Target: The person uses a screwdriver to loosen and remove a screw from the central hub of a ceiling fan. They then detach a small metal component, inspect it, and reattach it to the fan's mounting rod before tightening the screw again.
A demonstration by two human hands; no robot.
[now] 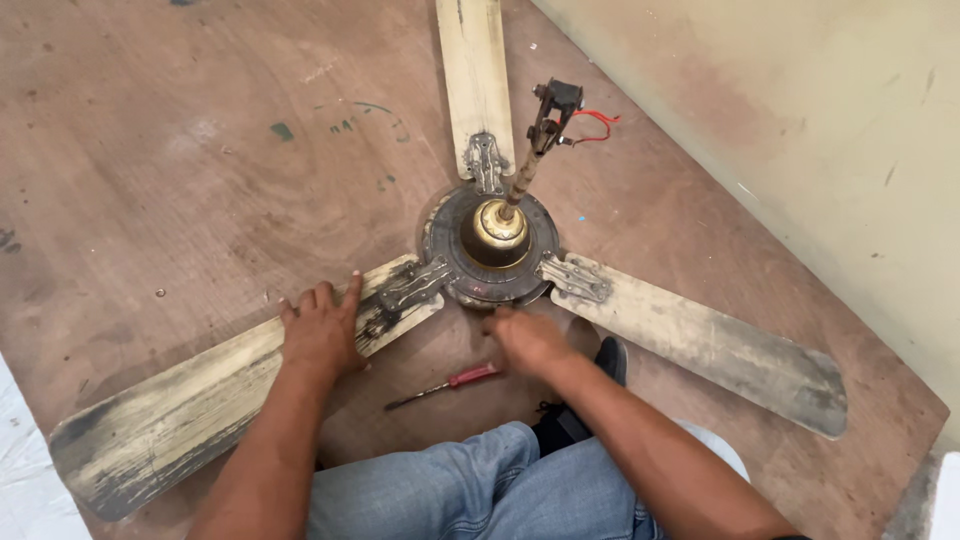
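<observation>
scuffed brown floor [150,150]: left hand [322,328] spread flat on grimy fan blade [190,400]; right hand [527,338] blurred, grip unclear, beside red-handled screwdriver [450,384]

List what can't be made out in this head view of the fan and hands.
- Right hand: motion-blurred at the motor hub; fingers and grip unreadable.
- Top blade: cut off by the frame's upper edge.
- Left blade under the left hand: surface there hidden by the palm.
- Screwdriver tip: too small to type.
- Shoe: mostly behind the right forearm.

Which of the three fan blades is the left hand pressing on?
The lower-left blade: the left hand lies flat on it near its metal bracket. No hand touches the other two.
</observation>
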